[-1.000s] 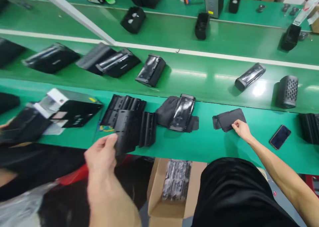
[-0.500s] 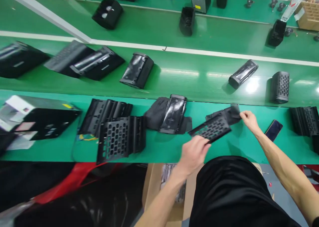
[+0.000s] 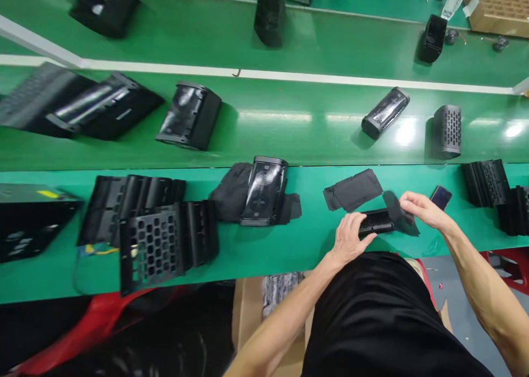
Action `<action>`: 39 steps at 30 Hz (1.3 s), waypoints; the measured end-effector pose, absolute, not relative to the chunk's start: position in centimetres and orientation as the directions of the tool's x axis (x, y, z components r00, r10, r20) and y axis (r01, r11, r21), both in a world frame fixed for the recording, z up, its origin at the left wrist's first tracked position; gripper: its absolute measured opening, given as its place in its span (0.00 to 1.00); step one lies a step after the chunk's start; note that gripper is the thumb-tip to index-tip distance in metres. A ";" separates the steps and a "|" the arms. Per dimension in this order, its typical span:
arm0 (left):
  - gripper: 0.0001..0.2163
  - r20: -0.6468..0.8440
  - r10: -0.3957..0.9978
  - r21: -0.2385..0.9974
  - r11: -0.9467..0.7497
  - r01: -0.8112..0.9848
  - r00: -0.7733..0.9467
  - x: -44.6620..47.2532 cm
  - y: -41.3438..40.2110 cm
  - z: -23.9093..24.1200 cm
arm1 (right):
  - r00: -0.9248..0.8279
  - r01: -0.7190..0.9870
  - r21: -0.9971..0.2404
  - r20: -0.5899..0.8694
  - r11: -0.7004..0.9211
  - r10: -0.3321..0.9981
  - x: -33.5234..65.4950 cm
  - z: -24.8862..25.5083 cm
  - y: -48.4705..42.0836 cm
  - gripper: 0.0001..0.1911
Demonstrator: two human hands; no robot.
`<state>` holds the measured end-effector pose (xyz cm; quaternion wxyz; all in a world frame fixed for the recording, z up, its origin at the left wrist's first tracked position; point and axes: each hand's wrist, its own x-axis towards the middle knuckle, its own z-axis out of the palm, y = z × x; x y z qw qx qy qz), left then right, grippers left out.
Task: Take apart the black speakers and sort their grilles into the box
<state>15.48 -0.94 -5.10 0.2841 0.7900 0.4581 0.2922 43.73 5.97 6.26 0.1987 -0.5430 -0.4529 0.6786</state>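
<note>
My left hand (image 3: 349, 238) grips a black perforated grille panel (image 3: 375, 221), held edge-on just above the green bench (image 3: 306, 244). My right hand (image 3: 419, 209) pinches a piece of black fabric (image 3: 399, 218) against the panel's right end. Another sheet of black fabric (image 3: 353, 189) lies flat on the bench just behind the panel. A stack of the same grille panels (image 3: 159, 242) stands at the bench's left. A speaker body (image 3: 264, 191) rests on more fabric in the middle.
A phone (image 3: 441, 197) lies right of my right hand, with more grille stacks (image 3: 491, 187) beyond. Speaker housings (image 3: 190, 115) and a finished grille speaker (image 3: 447, 130) ride the conveyor behind. A cardboard box (image 3: 264, 305) of bagged parts sits below the bench.
My left hand carried one grille panel from the left stack over to the right. My right hand lifted a fabric piece off the bench and brought it to the panel's end.
</note>
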 end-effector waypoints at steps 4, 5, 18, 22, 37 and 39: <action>0.26 0.169 0.892 0.906 -0.308 0.291 0.420 15.0 -0.7 -2.9 | -0.581 0.217 -0.699 -0.654 -0.682 0.485 40.4 4.2 4.7 0.30; 0.19 0.132 0.883 0.931 -0.266 0.248 0.451 14.9 -0.6 -2.6 | -0.588 0.182 -0.660 -0.667 -0.729 0.457 39.8 3.6 4.3 0.31; 0.16 -0.424 0.877 0.780 0.229 0.583 0.224 15.2 -1.2 -3.7 | 0.022 0.306 -0.664 -0.711 -0.682 0.703 39.8 -2.9 -1.2 0.25; 0.13 -0.409 0.899 0.663 0.172 0.728 0.160 15.6 -0.6 -4.0 | 0.210 0.511 -0.629 -0.569 -0.586 0.795 40.3 -4.7 -0.2 0.17; 0.16 -0.190 0.978 0.583 0.040 0.811 0.089 16.4 1.2 -6.5 | -0.039 0.695 -0.706 -0.223 -0.134 0.974 42.7 -4.6 2.2 0.10; 0.14 -0.162 0.984 0.673 0.053 0.738 0.077 15.6 1.4 -6.0 | -0.056 0.645 -0.744 -0.274 -0.174 0.960 42.7 -3.3 2.2 0.11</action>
